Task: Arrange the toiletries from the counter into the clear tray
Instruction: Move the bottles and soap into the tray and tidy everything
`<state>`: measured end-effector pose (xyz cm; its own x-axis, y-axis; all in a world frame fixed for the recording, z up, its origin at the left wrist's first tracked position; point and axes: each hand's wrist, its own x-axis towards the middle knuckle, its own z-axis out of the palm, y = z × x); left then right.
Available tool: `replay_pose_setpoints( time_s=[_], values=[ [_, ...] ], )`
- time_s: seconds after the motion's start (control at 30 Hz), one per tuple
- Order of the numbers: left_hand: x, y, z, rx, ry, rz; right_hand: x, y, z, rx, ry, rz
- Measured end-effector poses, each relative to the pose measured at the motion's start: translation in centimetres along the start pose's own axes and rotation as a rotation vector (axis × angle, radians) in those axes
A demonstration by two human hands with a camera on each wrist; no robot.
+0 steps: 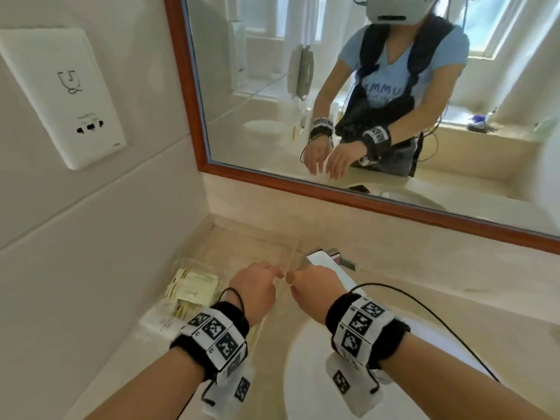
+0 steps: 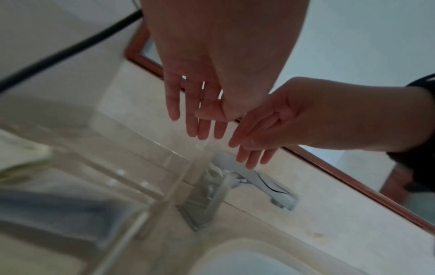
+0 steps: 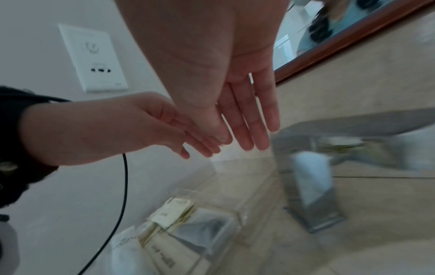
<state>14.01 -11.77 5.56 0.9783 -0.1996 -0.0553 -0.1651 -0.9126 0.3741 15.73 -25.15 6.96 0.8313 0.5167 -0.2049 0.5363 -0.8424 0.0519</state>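
Both hands, left hand (image 1: 256, 286) and right hand (image 1: 315, 286), hover empty with fingers straight above the clear tray (image 3: 235, 214), where flat packets (image 1: 194, 287) already lie beside the tap (image 1: 328, 257). Lower gently; nudge packets flush, no pressing.

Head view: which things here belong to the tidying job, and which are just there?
Job:
clear tray
packets in the tray
left hand, open
right hand, open

Just there:
tap
basin
mirror
socket plate
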Motion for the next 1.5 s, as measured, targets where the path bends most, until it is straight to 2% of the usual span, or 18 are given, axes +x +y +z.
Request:
replay_pose_setpoints(
  time_s=[0.13, 0.53, 0.7, 0.83, 1.0, 1.2, 1.5],
  values=[
    [1.1, 6.3, 1.7, 0.035, -0.035, 0.143, -5.5, 5.0, 1.0, 0.048, 0.043, 0.094],
    [3.8, 26.8, 9.9, -0.019, -0.163, 0.494, -23.4, 19.1, 6.5, 0.19, 0.009, 0.618],
    [4.3, 34.6, 15.5, 0.03, -0.317, 0.62, -30.5, 23.6, 10.8, 0.262, -0.084, 0.818],
    [3.6, 38.7, 20.3, 0.138, -0.444, 0.697, -34.7, 26.3, 14.3, 0.34, -0.153, 0.939],
    [3.0, 41.2, 24.7, 0.256, -0.526, 0.741, -36.5, 29.2, 17.2, 0.393, -0.179, 0.99],
    [3.3, 42.4, 27.1, 0.387, -0.55, 0.737, -35.9, 32.7, 18.8, 0.421, -0.133, 0.956],
    [6.4, 41.2, 27.4, 0.316, -0.546, 0.616, -31.2, 36.9, 19.1, 0.328, -0.151, 0.946]
  ],
)
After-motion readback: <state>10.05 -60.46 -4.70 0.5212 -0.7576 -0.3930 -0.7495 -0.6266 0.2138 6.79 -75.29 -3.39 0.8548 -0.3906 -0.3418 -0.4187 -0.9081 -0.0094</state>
